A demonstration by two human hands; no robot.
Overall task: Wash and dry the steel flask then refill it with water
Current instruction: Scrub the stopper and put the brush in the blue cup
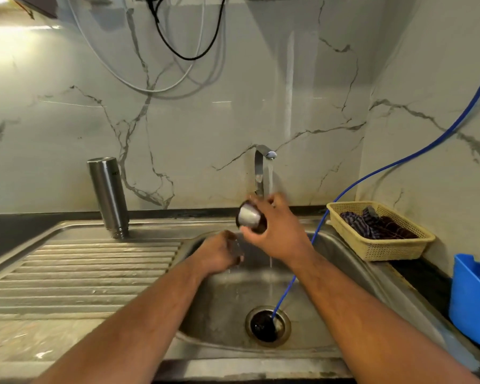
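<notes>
Left hand (219, 254) (fingers blurred, cannot tell) below right hand's (277, 234) fingers (278, 200) grasping the cap (248, 215).

Dark bench (11, 231) with a steel sink basin (219, 306) set into it. Left of the basin, the ribbed drainboard (81, 273) has the steel flask (108, 195) standing upside down on its mouth, near the back edge. Right of the basin sits a yellowish basket (377, 245), with a blue tub (466, 300) nearer the camera. A blue hose (288, 284) drops into the basin's drain (268, 324).
</notes>
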